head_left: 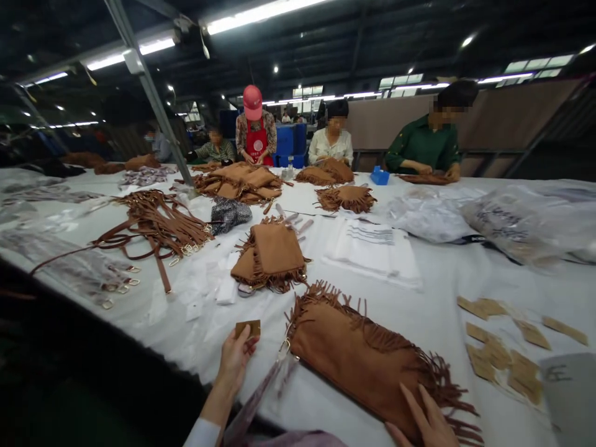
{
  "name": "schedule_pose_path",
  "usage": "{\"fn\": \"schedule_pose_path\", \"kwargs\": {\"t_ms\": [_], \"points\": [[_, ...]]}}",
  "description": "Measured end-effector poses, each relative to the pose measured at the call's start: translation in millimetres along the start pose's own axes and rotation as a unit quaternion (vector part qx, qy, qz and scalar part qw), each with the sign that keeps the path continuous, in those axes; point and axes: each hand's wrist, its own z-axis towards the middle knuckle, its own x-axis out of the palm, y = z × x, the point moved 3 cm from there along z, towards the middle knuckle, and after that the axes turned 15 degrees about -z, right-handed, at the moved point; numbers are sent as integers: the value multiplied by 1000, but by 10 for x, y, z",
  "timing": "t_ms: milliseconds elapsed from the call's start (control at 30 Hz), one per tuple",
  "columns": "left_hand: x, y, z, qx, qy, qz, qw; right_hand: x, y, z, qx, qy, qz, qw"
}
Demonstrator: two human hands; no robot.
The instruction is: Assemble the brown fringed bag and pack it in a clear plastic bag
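Note:
A brown fringed bag [358,347] lies across the table in front of me, its fringe spread along the far side and right end. My right hand [426,419] rests on the bag's near right part, fingers stretched out. Left of the bag, my left hand [237,357] pinches a small brown card tag [248,329] just above the table. A gold clasp [284,347] joins a strap [261,391], wrapped in pale film, to the bag's left end. That strap runs down toward me.
Folded brown fringed pieces [274,251] lie beyond the bag. Brown straps [162,223] with gold hooks are heaped at left, near film-wrapped straps [79,267]. Card tags [507,354] lie at right, white bags [377,248] behind. Several co-workers sit or stand across the table; a metal post [153,93] rises at left.

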Motion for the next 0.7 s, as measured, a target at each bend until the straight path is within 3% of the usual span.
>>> {"fn": "schedule_pose_path", "kwargs": {"t_ms": [133,300,400,467,567,633,700], "points": [[-9,-25,126,15,-13,33,999,119,-52,113,-26,22,27,999],[7,-153,293,54,-29,119,991,214,-90,291,-49,1,19,999],[-54,-330,229,118,-70,176,975,230,-54,299,-47,-20,24,998],[-80,-430,88,179,-89,261,944,175,-29,273,-17,-32,37,999],[-9,-330,-175,168,11,400,901,-19,-43,190,73,-29,57,995],[61,-112,-332,111,105,446,882,-172,-90,101,137,-15,54,989],[123,110,-430,95,154,483,857,-286,-152,-3,187,2,46,981]]}}
